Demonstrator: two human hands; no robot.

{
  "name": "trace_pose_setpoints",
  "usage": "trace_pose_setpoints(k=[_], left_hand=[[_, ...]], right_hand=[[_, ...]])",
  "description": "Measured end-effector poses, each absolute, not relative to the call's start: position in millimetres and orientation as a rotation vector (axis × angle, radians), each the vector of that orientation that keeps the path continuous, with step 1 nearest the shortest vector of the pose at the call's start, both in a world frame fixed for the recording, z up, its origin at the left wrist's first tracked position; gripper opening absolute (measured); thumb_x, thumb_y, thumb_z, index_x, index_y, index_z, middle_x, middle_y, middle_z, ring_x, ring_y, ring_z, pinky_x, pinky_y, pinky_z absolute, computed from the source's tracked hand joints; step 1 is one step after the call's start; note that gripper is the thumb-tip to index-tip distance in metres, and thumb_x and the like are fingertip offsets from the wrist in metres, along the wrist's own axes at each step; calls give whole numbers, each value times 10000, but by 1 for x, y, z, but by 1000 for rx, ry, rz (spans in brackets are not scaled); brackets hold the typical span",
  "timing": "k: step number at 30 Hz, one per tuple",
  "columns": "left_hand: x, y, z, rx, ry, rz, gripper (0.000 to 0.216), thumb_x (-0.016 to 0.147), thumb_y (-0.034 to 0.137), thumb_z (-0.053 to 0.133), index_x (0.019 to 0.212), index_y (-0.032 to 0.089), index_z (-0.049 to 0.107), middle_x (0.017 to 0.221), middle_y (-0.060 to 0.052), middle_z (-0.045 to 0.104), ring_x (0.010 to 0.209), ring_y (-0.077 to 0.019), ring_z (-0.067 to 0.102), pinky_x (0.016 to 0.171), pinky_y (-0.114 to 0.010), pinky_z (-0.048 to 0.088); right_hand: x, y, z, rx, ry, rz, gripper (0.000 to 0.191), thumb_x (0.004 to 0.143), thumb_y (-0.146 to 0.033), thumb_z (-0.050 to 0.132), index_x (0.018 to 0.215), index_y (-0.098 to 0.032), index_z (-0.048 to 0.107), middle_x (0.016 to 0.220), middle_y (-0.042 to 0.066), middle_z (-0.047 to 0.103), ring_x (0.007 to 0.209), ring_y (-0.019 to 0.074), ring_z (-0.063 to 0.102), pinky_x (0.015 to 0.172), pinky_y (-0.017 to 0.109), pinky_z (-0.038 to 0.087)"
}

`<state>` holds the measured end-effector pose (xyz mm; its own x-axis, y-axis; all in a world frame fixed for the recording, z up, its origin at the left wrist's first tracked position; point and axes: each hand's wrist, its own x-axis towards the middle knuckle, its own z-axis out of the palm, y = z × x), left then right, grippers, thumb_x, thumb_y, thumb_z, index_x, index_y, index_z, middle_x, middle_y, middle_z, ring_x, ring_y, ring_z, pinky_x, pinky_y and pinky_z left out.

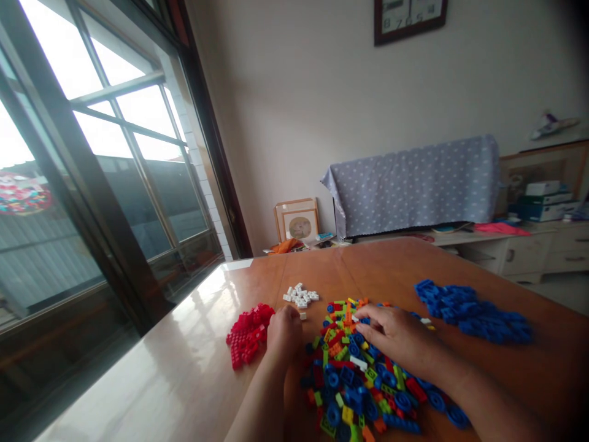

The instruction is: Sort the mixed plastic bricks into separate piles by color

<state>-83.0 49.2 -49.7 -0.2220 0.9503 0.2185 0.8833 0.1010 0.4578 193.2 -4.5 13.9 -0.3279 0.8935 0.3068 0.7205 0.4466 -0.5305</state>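
Left hand (285, 328): curled, between red pile (246, 337) and mixed bricks (354, 398); contents hidden.
Right hand (384, 328): bent over mixed bricks, grip unclear.
White pile (301, 302): just beyond left hand.

Beyond the table (377, 261) stand a white cabinet (527, 253) and a plain pale wall (294, 98) with a dark-framed clock (410, 18), while at the left of the table large windows (122, 126) give bright daylight.

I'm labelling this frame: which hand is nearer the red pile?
Left: the left hand is beside the red pile; the right hand is farther off, over the mixed pile.
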Motion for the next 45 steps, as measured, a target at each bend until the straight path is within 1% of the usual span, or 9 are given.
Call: trace_pose_setpoints(k=[6,12,18,22,25,28,35,40,45], left_hand=[[-77,45,-46,1986,2159,657,301,877,298,486,1017,318,752,1087,-41,691,1039,-249,588,856,-313,447],[-71,41,-40,2033,2190,561,320,858,335,482,1051,387,732,1173,-19,661,1108,-306,525,903,-418,416],[-71,41,-42,2044,2133,557,414,866,577,461,1180,402,669,1374,7,581,1260,-359,424,989,-513,351],[-70,41,-45,2048,2117,525,472,869,632,430,1217,394,642,1458,10,513,1340,-380,349,1017,-550,314],[-67,40,-43,2052,2160,594,454,872,605,447,1205,367,643,1400,-25,558,1302,-363,394,1013,-533,314],[-64,39,-39,2057,2168,678,397,863,532,499,1162,329,664,1304,-47,616,1222,-340,460,980,-478,343],[-55,33,-30,2220,1832,842,207,788,203,541,906,244,706,941,-21,710,932,-214,564,798,-294,408],[-47,26,-27,2296,1661,927,190,780,160,534,856,227,695,892,-14,701,915,-192,568,796,-276,412],[-43,23,-26,2301,1554,982,186,779,148,522,840,211,686,895,-18,696,890,-181,571,796,-273,424]], right_hand=[[193,-4,12,-1337,-2139,439,256,888,-398,526,1020,-278,710,796,12,729,760,201,662,624,260,388],[193,-3,11,-1311,-2133,463,255,888,-386,530,1025,-274,714,825,17,735,796,204,668,644,260,396],[193,-4,13,-1332,-2142,434,234,901,-378,515,988,-271,705,708,-8,692,659,172,618,568,254,327],[194,-4,14,-1332,-2135,440,242,903,-382,506,993,-270,701,705,-9,688,649,167,610,571,252,322],[194,-4,13,-1336,-2143,445,220,882,-338,513,970,-261,700,690,-12,683,628,161,598,574,251,321],[194,-6,12,-1334,-2193,431,164,841,-270,522,843,-239,683,656,-16,652,605,147,566,556,246,296],[192,-15,9,-1344,-2404,511,112,759,-218,583,793,-239,688,728,-22,680,667,138,572,564,240,261],[186,-15,2,-1429,-2458,421,136,726,-338,688,836,-259,689,826,-10,719,782,187,618,606,262,254],[184,-12,-1,-1461,-2432,382,64,769,-299,647,766,-244,678,787,-3,716,769,182,619,616,269,263]])
